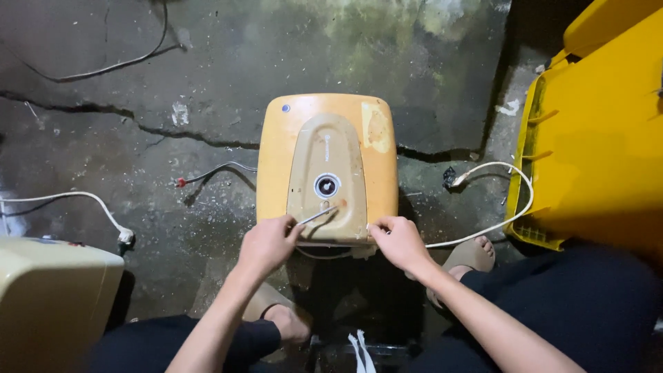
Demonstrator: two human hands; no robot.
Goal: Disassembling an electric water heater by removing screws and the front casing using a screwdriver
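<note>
A yellowed square water-heater casing (pixel 376 166) stands on the cracked concrete floor, with a beige front panel (pixel 324 155) and a round dial (pixel 327 185). My left hand (pixel 268 243) grips a thin metal screwdriver (pixel 319 215) whose tip points at a spot just below the dial. At the casing's lower right corner, my right hand (pixel 398 240) rests against the edge and steadies it, fingers curled. A white cable (pixel 514 207) runs from under the casing toward the right.
A yellow plastic bin (pixel 601 131) stands at the right. Another cream appliance (pixel 48 297) sits at the lower left with a white cord (pixel 83 197). A red-tipped wire (pixel 207 174) lies left of the casing. My sandalled feet (pixel 473 254) flank the work.
</note>
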